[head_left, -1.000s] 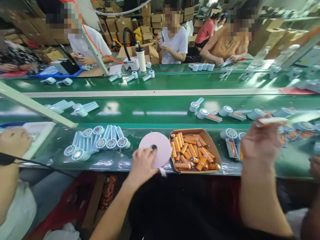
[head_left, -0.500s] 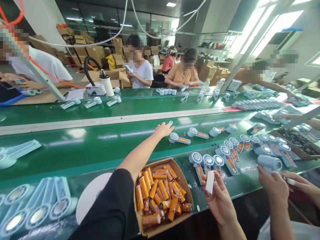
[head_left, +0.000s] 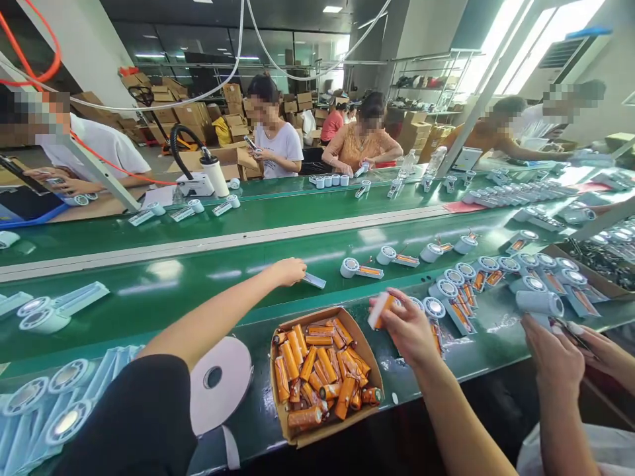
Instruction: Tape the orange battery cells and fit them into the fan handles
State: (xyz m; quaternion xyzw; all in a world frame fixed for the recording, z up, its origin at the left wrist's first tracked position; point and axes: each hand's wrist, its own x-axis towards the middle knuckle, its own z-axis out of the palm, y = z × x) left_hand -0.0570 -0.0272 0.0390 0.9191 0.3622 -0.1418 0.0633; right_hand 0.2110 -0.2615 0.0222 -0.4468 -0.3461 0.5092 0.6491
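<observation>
My left hand, on the outstretched arm in a black sleeve, is closed on a light-blue handheld fan housing over the green belt. The housing's handle sticks out to the right; its round end is hidden by the hand. Between the fingers of my right hand is an orange battery with a white face, held above the table just right of a cardboard box. Many orange batteries lie loose in that box. Fan housings fitted with batteries lie beside and partly behind my right hand.
A roll of white tape lies left of the box. Stacked fan housings fill the near left. Several fans sit along the green belt. A co-worker's hands hold a fan at right; other people sit across the line.
My left hand has moved left and nearer along the belt, with the fan housing in it. My right hand has risen leftward, turning the battery so its orange side shows.
</observation>
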